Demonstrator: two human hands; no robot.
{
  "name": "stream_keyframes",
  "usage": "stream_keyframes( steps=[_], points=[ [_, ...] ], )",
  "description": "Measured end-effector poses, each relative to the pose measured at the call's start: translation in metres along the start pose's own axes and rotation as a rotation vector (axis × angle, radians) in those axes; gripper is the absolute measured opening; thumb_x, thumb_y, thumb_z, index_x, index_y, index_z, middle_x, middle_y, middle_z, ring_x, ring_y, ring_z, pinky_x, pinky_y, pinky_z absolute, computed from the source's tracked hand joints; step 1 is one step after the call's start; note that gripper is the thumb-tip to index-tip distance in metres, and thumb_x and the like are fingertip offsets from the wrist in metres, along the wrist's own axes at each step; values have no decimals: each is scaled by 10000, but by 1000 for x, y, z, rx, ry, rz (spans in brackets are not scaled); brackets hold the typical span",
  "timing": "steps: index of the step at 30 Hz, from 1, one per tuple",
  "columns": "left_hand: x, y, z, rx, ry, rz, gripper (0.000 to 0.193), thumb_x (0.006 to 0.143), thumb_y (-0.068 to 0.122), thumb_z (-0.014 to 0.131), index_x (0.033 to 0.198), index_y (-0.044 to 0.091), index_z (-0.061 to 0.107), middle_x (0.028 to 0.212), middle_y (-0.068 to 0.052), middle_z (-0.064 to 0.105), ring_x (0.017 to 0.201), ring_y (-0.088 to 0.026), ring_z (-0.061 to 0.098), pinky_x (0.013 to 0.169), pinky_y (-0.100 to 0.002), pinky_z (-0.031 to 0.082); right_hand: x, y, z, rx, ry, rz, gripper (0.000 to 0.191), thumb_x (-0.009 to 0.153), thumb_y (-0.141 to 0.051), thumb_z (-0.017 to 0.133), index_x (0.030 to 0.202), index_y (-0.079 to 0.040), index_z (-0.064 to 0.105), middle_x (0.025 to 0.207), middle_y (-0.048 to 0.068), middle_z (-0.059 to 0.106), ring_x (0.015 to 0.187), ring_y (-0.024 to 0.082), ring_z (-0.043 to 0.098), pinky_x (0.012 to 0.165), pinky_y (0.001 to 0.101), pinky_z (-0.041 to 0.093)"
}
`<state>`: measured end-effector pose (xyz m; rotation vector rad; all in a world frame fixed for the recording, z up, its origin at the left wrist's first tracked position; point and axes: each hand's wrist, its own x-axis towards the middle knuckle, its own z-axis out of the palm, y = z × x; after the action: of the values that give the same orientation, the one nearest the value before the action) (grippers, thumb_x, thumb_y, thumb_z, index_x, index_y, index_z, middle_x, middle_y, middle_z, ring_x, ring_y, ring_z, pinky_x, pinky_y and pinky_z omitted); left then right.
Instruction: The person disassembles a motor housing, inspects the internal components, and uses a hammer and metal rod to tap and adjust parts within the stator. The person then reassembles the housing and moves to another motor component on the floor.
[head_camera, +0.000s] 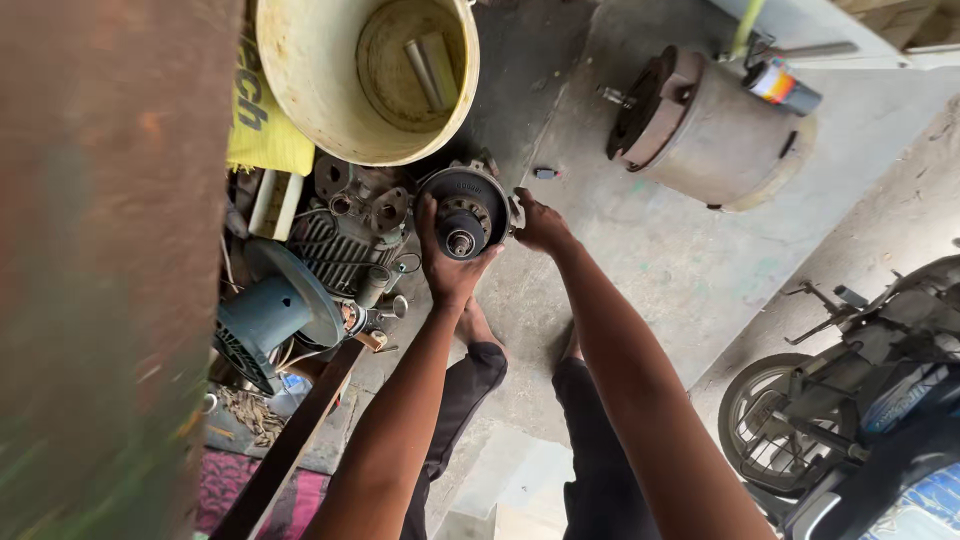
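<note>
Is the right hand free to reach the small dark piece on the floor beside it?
Probably yes. The right hand only rests on the side of the round motor part, and bare concrete lies between it and the small dark piece. Nothing stands between.

concrete floor (650, 260) | cream bucket (300, 60) | drum-shaped motor housing (720, 140) | grey fan motor (265, 320) | motorcycle (850, 410)

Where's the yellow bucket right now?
In the head view, the yellow bucket sits top left on the floor, just above the round motor part both hands hold.
</note>
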<state>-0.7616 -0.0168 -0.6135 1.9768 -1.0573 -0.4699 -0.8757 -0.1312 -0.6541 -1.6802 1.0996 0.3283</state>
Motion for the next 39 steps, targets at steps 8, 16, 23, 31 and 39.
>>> stream_keyframes(
  steps=[8, 16, 23, 31, 39],
  points=[
    [-3, -42, 6, 58, -4, 68, 986, 650, 230, 998, 1462, 60, 467, 1450, -159, 569, 1337, -361, 597, 1139, -449, 538, 44, 11, 20, -200, 6, -244, 538, 859, -139, 721, 1380, -104, 592, 1206, 185, 711, 1055, 363, 696, 949, 440, 552],
    [-14, -30, -1, -78, -41, 58, 936, 617, 213, 983, 1405, 82, 496, 1361, -156, 611, 1259, -340, 631, 1088, -433, 549, 8, 34, 40, -147, 172, -439, 444, 743, -144, 795, 1156, -36, 674, 1017, 192, 737, 909, 368, 716, 826, 425, 581],
    [-93, 37, -26, -336, -123, -432, 926, 626, 269, 949, 1395, 37, 488, 1265, -120, 677, 1196, -245, 672, 1075, -370, 541, -128, 52, 28, -338, 32, -315, 233, 811, -196, 676, 1026, -111, 706, 708, 158, 710, 580, 345, 690, 514, 452, 551],
    [-237, 178, -163, -532, -111, -800, 669, 682, 346, 951, 1201, 28, 674, 1138, -118, 780, 1051, -214, 755, 959, -345, 605, -390, -24, 12, -448, -27, 82, 403, 738, -376, 787, 1101, -202, 761, 739, 183, 739, 731, 389, 728, 651, 496, 598],
    [-302, 377, -410, -613, 100, -668, 769, 626, 310, 961, 1258, 55, 607, 1196, -93, 717, 1122, -215, 715, 997, -378, 581, -597, -198, -35, -486, -156, -120, 551, 716, -305, 785, 1260, -268, 705, 832, 170, 738, 736, 358, 739, 665, 464, 593]
  ],
)
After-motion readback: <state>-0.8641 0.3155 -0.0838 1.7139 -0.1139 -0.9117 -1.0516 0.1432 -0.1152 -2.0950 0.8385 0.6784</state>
